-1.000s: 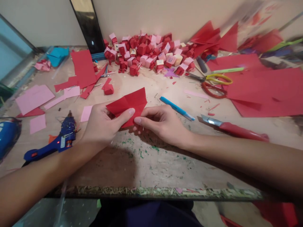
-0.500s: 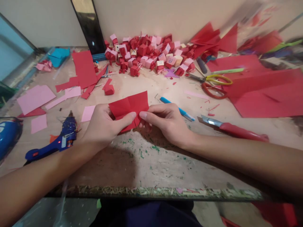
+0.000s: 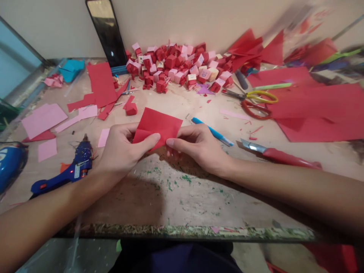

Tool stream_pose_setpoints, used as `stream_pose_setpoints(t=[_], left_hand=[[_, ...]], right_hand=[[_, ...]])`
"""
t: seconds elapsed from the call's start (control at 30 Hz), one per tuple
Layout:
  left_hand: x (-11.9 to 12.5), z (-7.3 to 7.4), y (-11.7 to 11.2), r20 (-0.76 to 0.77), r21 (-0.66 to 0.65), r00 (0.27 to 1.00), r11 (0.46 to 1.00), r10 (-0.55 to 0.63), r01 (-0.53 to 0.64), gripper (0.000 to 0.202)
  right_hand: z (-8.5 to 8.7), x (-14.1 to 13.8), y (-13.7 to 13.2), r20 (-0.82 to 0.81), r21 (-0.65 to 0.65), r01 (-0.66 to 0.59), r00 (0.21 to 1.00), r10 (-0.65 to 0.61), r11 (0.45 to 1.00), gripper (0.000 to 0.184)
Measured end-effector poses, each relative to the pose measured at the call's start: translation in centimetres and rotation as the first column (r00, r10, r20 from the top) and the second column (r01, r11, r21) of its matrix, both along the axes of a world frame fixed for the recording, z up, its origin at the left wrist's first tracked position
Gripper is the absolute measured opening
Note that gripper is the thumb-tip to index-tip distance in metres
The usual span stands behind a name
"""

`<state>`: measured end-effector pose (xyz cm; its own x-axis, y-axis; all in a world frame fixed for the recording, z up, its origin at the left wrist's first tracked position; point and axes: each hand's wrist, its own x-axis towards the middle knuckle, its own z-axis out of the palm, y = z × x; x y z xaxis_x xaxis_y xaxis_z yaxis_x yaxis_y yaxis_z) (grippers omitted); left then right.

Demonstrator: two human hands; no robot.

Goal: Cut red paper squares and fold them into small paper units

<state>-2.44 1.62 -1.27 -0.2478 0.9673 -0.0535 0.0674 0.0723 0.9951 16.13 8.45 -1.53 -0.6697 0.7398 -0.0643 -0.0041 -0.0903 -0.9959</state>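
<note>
A square of red paper (image 3: 158, 123) with a faint crease is held up over the middle of the table, between both hands. My left hand (image 3: 122, 146) pinches its left side, thumb on the near face and fingers behind. My right hand (image 3: 197, 146) grips the lower right corner between thumb and fingers. Just right of that hand lies a blue pen (image 3: 213, 131). To the left of my left hand rests a blue glue gun (image 3: 75, 167) with a lit red light, near a small pink paper piece (image 3: 103, 137).
Small red and pink paper boxes (image 3: 176, 66) are heaped along the back wall, beside a leaning phone (image 3: 106, 32). On the right lie scissors (image 3: 256, 102), a red-handled cutter knife (image 3: 284, 154) and large red sheets (image 3: 321, 110). Pink sheets (image 3: 44, 119) lie at left.
The red paper has been turned in my hands, so a corner now points up and its face looks flatter. Both hands stay in nearly the same place.
</note>
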Motion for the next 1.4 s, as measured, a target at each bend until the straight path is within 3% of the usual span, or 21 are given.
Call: stream_pose_setpoints(t=[0.13,0.27,0.43,0.53,0.73,0.87,1.1,1.23,1.4], left_hand=[[-0.4,-0.4,0.0,-0.018,0.018,1.000,1.000,-0.018,0.018,0.019],[-0.5,-0.5,0.1,-0.028,0.054,1.000,0.998,-0.007,0.009,0.020],[-0.3,-0.4,0.3,0.131,0.045,0.989,0.997,-0.068,0.063,0.013],[-0.3,-0.4,0.4,0.135,0.024,0.989,0.998,-0.069,0.066,0.015],[-0.3,-0.2,0.3,0.153,0.027,0.988,0.999,0.033,-0.037,0.017],[-0.2,0.0,0.3,0.186,0.055,0.982,0.997,0.039,-0.050,0.021],[0.3,-0.1,0.4,0.255,0.022,0.954,0.987,-0.159,0.158,0.024],[0.1,-0.2,0.3,0.221,0.037,0.972,0.997,-0.078,0.071,0.020],[-0.6,0.3,0.4,0.203,0.028,0.977,0.997,0.066,-0.073,0.013]], right_hand=[[0.0,0.0,0.2,0.008,-0.047,-0.020,1.000,0.020,0.999,0.029],[-0.3,0.0,0.1,-0.019,-0.057,0.047,0.999,-0.048,0.997,0.031],[-0.6,-0.1,0.0,-0.072,-0.038,0.141,0.987,-0.143,0.989,0.032],[-0.6,-0.2,0.0,-0.086,-0.042,0.170,0.981,-0.173,0.985,0.032],[-0.1,-0.2,-0.2,-0.036,-0.136,0.077,0.996,-0.083,0.988,0.026],[-0.1,-0.1,-0.2,-0.024,-0.143,0.024,0.999,-0.028,0.989,0.026],[-0.6,0.1,-0.1,-0.028,-0.070,-0.044,0.999,0.042,0.997,0.030],[-0.6,0.2,0.0,-0.096,-0.034,-0.106,0.990,0.102,0.994,0.027],[-1.0,0.4,-0.1,-0.212,-0.073,-0.037,0.977,0.021,0.997,0.019]])
